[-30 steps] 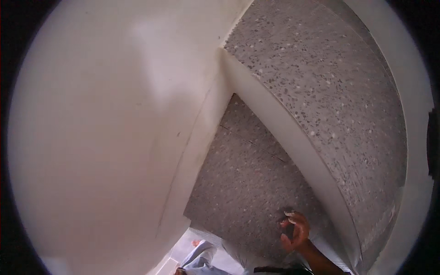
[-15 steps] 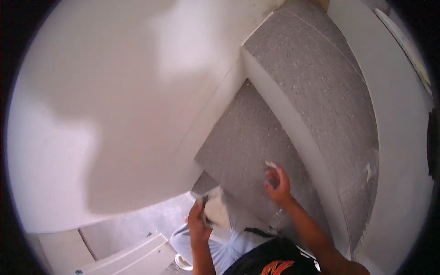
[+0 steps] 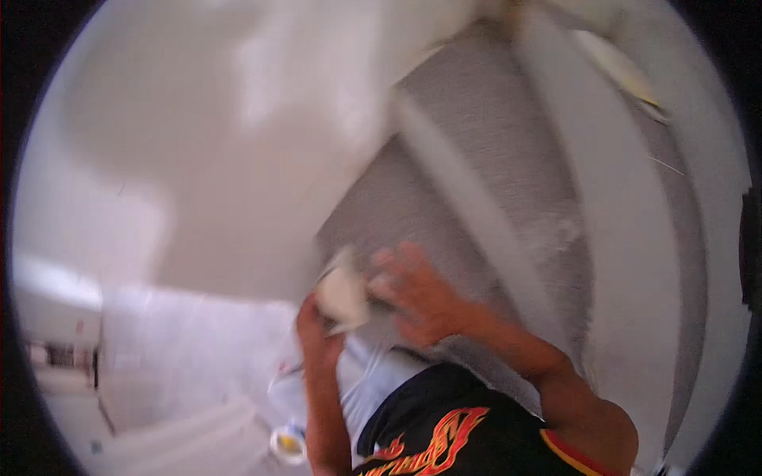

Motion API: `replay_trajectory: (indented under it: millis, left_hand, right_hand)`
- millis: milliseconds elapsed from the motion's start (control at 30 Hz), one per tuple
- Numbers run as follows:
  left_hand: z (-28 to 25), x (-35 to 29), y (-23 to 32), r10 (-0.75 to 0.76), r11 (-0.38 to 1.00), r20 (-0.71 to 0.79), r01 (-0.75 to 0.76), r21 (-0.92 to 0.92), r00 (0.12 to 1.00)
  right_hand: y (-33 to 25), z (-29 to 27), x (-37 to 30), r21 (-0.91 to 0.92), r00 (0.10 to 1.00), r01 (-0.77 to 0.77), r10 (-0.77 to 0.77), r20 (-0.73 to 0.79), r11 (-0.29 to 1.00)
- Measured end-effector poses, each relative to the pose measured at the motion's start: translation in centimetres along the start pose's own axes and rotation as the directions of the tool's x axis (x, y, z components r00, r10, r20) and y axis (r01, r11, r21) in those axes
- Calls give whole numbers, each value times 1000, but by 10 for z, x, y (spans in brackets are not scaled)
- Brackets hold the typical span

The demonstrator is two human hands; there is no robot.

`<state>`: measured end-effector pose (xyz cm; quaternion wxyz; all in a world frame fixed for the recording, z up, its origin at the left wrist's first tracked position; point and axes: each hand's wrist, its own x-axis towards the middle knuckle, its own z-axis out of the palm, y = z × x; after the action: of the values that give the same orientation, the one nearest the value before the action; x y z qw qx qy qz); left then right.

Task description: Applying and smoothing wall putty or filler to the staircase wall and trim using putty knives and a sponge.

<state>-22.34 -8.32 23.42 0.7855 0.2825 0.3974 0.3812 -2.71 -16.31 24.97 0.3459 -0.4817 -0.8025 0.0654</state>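
Note:
My left hand [image 3: 319, 319] is closed around the edge of a flat, plate-like piece with a cream-coloured mass [image 3: 344, 296] on it; blur hides its exact kind. Close by on its right is my right hand [image 3: 421, 293], palm turned down. Motion smears its fingers, so whether they touch the cream mass or hold anything is unclear. Both hands are above grey speckled stair treads, in front of a white wall [image 3: 230, 182] that is patchy with shadow.
Grey stair treads [image 3: 484, 111] with pale risers [image 3: 468, 198] curve up to the right. A long pale object with a yellow end [image 3: 623, 71] lies at the upper right. Below left stand a white container with yellow inside [image 3: 287, 444] and a light floor [image 3: 198, 341].
My left hand has risen with the plate-like piece, cream side now more in view. My right hand has swung left and up toward it. The whole view has shifted and blurred.

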Motion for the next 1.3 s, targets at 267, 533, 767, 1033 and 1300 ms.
replay_trajectory:
  millis: [267, 533, 767, 1033, 1300]
  left_hand:
    - [-54, -48, 31, 190, 978, -112, -198, -60, 975]
    - [-154, -67, -5, 328, 944, -267, -300, 139, 906]
    - [-132, -67, -14, 264, 904, -282, -339, -262, 922]
    - [-136, -99, -21, 251, 845, -388, -396, -360, 887]
    - [-140, -92, -32, 239, 809, -417, -417, -413, 877]
  right_hand:
    - [18, -132, 18, -312, 716, -423, 102, -691, 851]
    - [178, -374, -8, -536, 359, -788, 483, -799, -302]
    - [258, -489, -108, -338, 305, -941, 519, -798, 34]
    - [333, -481, -146, -214, 238, -971, 554, -798, 110]
    - [295, -500, -117, 283, 18, -714, 421, -907, 641]
